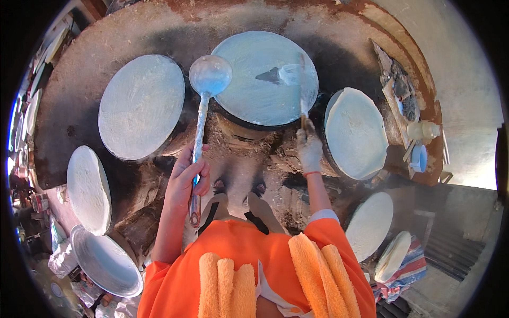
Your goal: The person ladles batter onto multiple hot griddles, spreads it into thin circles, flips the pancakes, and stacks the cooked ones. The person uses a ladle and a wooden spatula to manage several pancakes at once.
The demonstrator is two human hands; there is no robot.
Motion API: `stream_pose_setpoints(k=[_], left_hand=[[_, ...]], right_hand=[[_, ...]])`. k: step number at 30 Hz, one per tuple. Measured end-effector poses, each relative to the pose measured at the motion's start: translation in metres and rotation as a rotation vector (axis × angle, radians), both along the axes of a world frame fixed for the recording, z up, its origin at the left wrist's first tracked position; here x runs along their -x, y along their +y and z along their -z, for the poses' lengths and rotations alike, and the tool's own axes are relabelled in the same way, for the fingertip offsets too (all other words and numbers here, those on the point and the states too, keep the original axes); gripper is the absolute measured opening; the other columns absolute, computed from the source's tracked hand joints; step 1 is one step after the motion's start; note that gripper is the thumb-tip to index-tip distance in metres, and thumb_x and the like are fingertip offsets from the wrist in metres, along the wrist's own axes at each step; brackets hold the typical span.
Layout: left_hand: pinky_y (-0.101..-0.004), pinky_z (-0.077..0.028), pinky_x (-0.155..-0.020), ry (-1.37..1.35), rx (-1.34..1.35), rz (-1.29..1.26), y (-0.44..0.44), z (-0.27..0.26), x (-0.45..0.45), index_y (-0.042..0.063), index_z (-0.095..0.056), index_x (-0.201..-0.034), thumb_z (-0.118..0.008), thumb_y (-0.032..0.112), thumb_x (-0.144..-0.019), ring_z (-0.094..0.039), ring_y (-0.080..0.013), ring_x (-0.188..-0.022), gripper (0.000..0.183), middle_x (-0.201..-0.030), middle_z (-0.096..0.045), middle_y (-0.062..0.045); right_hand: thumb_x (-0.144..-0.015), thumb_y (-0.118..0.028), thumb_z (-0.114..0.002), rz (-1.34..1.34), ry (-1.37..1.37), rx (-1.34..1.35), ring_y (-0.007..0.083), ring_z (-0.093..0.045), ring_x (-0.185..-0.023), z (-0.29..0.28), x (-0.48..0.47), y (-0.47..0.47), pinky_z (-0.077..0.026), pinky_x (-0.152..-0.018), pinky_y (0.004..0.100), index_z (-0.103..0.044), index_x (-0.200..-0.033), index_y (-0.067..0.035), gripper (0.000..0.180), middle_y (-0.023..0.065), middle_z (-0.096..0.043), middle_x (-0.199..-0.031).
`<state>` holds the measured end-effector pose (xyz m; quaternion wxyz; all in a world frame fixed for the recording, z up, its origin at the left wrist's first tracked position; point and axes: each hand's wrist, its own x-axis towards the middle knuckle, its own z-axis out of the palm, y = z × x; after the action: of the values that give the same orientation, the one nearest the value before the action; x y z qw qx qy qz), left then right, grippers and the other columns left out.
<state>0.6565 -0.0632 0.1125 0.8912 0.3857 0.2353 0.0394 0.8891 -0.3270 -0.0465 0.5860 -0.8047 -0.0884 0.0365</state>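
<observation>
My left hand (191, 171) grips the handle of a metal ladle (210, 75), whose bowl is raised near the left rim of the middle round griddle. Pale batter (254, 79) coats that griddle, with a dark bare patch right of its centre. My right hand (310, 151), in a whitish glove, holds a thin flat scraper or spreader (304, 101) by its handle; the blade is blurred over the griddle's right side. Right of this hand, a pale flatbread (356, 133) with a curled edge covers another griddle. Another round pale sheet (142, 107) lies left of the ladle.
More flatbreads lie at the left (88, 190) and lower right (370, 226), and a stack (393, 256) rests on striped cloth. A metal basin (106, 260) holding pale liquid stands lower left. A jar (422, 130) and a blue-white cup (418, 158) are at the stove's right edge.
</observation>
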Motion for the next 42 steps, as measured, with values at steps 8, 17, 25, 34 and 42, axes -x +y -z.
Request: stream_pose_setpoints(k=[8,17,25,34,42], left_hand=[[-0.0232,-0.029,-0.040,0.001,0.061,0.003,0.019,0.012,0.014,0.004,-0.042,-0.121,-0.047,0.008,-0.093,-0.038,-0.0071,-0.041,0.029,-0.073,-0.047,-0.003],[-0.0230,-0.029,-0.040,0.037,0.053,-0.019,0.011,0.015,0.012,0.005,-0.044,-0.120,-0.047,0.009,-0.093,-0.037,-0.0070,-0.039,0.027,-0.072,-0.047,-0.003],[-0.0217,-0.028,-0.039,0.046,0.066,0.002,0.002,0.019,0.016,0.006,-0.044,-0.121,-0.047,0.007,-0.093,-0.038,-0.0064,-0.039,0.028,-0.072,-0.047,-0.004],[-0.0224,-0.028,-0.038,0.075,0.008,0.048,0.006,0.015,0.019,0.003,-0.041,-0.124,-0.046,0.009,-0.094,-0.037,-0.0073,-0.039,0.031,-0.073,-0.046,-0.004],[-0.0236,-0.030,-0.036,0.034,-0.027,0.082,0.013,0.022,0.024,0.002,-0.041,-0.123,-0.047,0.011,-0.094,-0.037,-0.0074,-0.037,0.031,-0.075,-0.047,-0.004]], right_hand=[[-0.094,-0.005,-0.044,-0.257,-0.047,0.012,0.0129,-0.048,-0.121,-0.006,0.032,0.045,-0.045,-0.092,0.0252,-0.042,-0.134,0.002,0.042,0.0093,-0.048,-0.137],[-0.092,-0.010,-0.050,-0.289,-0.326,0.472,0.0186,-0.052,-0.115,-0.022,0.062,0.072,-0.042,-0.095,0.0281,-0.048,-0.131,-0.002,0.040,0.0126,-0.054,-0.128],[-0.091,-0.018,-0.053,0.025,-0.220,1.101,0.0265,-0.063,-0.097,-0.050,0.015,0.004,-0.050,-0.084,0.0348,-0.053,-0.127,-0.008,0.037,0.0182,-0.063,-0.112],[-0.095,-0.019,-0.044,-0.283,-0.412,0.314,0.0155,-0.060,-0.098,-0.009,0.094,0.086,-0.048,-0.077,0.0253,-0.048,-0.130,-0.011,0.036,0.0117,-0.060,-0.118],[-0.098,-0.026,-0.046,-0.364,1.072,-1.287,0.0039,-0.033,-0.043,-0.054,0.113,0.005,-0.033,-0.038,0.0216,-0.039,-0.136,-0.014,0.041,-0.0016,-0.041,-0.068]])
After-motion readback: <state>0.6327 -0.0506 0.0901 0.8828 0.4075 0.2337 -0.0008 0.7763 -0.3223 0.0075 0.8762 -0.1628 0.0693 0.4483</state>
